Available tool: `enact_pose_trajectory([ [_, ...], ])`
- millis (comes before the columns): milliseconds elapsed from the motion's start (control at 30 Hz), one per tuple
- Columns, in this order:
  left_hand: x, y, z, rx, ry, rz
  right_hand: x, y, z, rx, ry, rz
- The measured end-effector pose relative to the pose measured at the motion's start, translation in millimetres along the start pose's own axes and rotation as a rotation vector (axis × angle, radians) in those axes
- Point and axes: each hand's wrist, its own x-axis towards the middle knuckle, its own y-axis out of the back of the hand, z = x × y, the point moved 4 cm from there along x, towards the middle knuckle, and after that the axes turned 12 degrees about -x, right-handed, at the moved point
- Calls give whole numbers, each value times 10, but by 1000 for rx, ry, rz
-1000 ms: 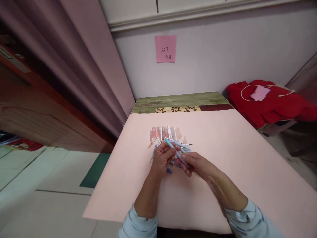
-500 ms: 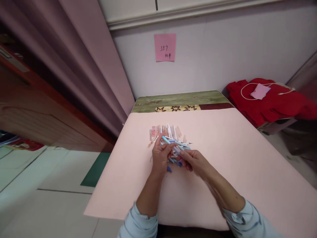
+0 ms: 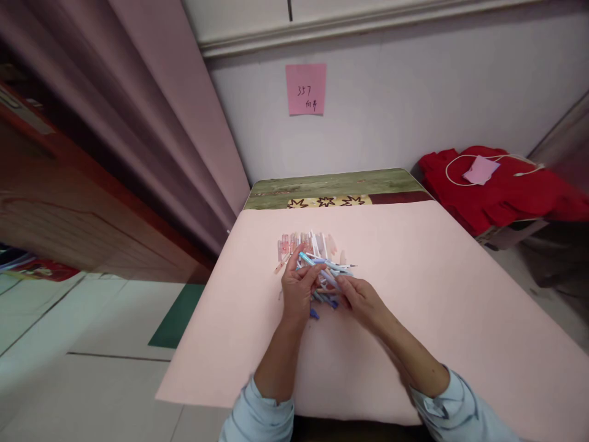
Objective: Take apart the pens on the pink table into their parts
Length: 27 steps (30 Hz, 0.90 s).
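Observation:
Both hands hold a slim pen [image 3: 307, 259] over the middle of the table, its bright blue end pointing up and left. My left hand [image 3: 298, 290] pinches the pen near its middle between thumb and fingers. At the lower right, the pale lilac end sits between the thumb and fingers of my right hand [image 3: 361, 299]. Blue and white pen parts [image 3: 339, 268] lie in a loose pile under and behind the hands, partly hidden by them. Behind the pile is a row of clear and pinkish pen barrels or caps [image 3: 285, 244]. A dark blue piece [image 3: 313, 314] lies near my left wrist.
A pale pink sheet [image 3: 427, 294] covers most of the table, with a green wood-pattern strip [image 3: 331, 179] showing at the back. Red cloth [image 3: 497, 199] with a white cable lies to the right. A curtain [image 3: 193, 110] and a wooden door [image 3: 83, 202] stand left.
My right hand has shifted slightly up along the pen, its fingers drawn closer together. My left hand stays nearly in place. The pile looks the same.

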Motion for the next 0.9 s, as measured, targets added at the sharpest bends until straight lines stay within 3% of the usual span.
enact_pose_trajectory([
  [133,0,10,3,-10,11,9,-1,-45,37,168,-96,-94],
  [433,17,22,-31,-43,-3,8,-20,60,-6,31,-22,211],
  [700,-7,6,-32,-59,-1,-34,-6,-36,-3,170,-51,-25],
  [900,38,54,11,15,-57,10,10,32,94,103,-52,154],
])
